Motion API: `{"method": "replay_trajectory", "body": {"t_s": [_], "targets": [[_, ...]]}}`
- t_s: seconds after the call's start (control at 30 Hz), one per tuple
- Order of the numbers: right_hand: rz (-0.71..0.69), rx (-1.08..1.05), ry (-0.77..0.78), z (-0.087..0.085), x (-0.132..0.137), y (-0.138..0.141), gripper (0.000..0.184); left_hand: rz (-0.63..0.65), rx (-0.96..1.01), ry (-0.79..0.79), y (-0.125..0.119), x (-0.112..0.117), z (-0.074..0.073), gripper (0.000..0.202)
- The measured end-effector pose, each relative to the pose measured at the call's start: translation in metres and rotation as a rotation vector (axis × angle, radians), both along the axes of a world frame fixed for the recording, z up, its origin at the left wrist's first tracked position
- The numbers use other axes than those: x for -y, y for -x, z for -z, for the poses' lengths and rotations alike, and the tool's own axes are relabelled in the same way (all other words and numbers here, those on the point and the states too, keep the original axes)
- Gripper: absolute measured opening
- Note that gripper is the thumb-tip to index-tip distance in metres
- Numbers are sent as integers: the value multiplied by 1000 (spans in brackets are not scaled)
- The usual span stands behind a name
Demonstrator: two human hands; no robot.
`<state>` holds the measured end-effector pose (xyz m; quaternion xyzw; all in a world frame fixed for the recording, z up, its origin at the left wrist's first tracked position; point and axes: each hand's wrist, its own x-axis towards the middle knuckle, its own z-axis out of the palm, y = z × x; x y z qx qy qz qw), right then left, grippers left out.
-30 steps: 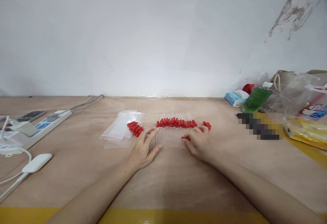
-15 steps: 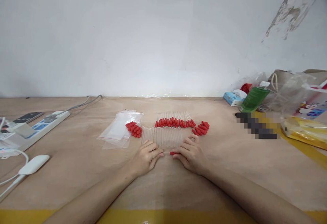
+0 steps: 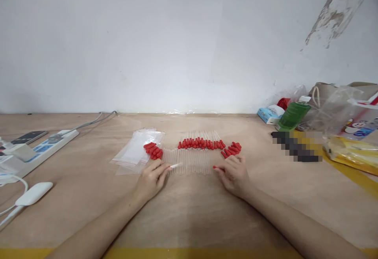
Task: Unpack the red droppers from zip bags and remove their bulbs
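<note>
One wide brown worktop (image 3: 189, 219) fills the lower half of the view and runs back to a pale wall (image 3: 165, 42). At its far right lies a heap of plastic bags (image 3: 339, 109), with a green bottle (image 3: 293, 115) leaning against it and a blue packet (image 3: 266, 114) just beside the bottle. On the left edge a white power strip (image 3: 44, 148) stretches away, with a white oval device (image 3: 34, 193) on a cable near it. Nearer the middle sits a stack of clear zip bags (image 3: 132, 152). Just right of them a row of clear tubes (image 3: 191, 161) lies side by side. Behind that is a line of capped tubes (image 3: 201, 144) with red ends, flanked by a left pile of caps (image 3: 152, 150) touching the bags and a right pile of caps (image 3: 232, 148). The left hand (image 3: 152, 178) rests on the worktop at the left end of the clear row, fingers curled in, pinching one glass tube (image 3: 176, 166) that points toward the right. The right hand (image 3: 234, 172) rests at the row's right end, just in front of the right pile, fingers bunched, nipping a single red cap (image 3: 217, 168) at its fingertips. Tube and cap are well apart, with the clear row behind the gap between them.
</note>
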<state>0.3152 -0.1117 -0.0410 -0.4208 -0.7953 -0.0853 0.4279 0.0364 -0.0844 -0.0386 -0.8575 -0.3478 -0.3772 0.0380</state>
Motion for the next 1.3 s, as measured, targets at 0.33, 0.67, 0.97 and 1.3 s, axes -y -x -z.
{"method": "replay_trajectory", "body": {"t_s": [0.33, 0.67, 0.97, 1.3], "targets": [[439, -641, 175, -5, -53, -86, 34, -202, -19, -45, 13, -28, 6, 38], [445, -352, 342, 18, -68, -104, 29, -207, -30, -19, 14, -30, 12, 23], [445, -184, 382, 18, -73, -99, 34, -195, -51, 39, 8, -24, 5, 22], [606, -426, 241, 14, -70, -101, 42, -133, -90, 96, 12, -16, -5, 35]]}}
